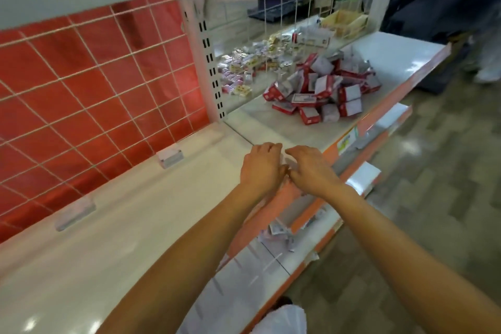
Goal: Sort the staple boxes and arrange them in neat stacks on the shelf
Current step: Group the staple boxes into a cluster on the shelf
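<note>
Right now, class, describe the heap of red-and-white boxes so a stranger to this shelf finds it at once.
Find the white slotted upright that splits the shelf and look right. Toward the front edge lies the heap of red-and-white boxes. The boxes behind it, at the back, are smaller and pale yellow or purple.

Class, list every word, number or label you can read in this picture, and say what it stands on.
No text here can be read.
Labels on the red and white staple boxes: too blurred to read.
Print on the small boxes behind the wire grid: too small to read.
Colours on the shelf-edge tag: blurred, no words legible.
</note>
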### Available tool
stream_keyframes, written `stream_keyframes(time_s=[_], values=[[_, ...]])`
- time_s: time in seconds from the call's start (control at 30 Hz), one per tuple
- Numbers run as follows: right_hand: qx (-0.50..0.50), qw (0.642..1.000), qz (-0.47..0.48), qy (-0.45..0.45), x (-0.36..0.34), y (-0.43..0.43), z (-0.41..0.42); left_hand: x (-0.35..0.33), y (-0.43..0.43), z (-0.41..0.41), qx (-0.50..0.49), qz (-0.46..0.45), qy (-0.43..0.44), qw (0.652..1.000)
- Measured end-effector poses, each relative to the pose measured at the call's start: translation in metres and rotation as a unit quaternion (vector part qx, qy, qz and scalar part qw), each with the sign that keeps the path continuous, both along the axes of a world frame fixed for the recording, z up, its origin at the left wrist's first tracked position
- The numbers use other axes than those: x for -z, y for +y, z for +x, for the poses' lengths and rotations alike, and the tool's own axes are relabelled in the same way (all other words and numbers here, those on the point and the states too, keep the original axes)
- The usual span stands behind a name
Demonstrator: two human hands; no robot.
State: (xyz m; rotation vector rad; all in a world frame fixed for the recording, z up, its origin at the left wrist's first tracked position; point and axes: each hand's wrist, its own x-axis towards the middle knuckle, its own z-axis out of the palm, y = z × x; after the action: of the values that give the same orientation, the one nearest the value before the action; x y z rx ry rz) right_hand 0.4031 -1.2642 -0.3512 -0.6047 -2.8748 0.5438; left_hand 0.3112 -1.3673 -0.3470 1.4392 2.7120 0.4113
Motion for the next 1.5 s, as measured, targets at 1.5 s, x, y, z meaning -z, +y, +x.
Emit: stream_keyframes(time_s=[1.5], values=[[0.174, 0.971, -0.104, 0.125, 0.018, 0.164, -0.039, 0.03, 0.15, -0.018, -0.078, 0.187, -0.127, 0.971]])
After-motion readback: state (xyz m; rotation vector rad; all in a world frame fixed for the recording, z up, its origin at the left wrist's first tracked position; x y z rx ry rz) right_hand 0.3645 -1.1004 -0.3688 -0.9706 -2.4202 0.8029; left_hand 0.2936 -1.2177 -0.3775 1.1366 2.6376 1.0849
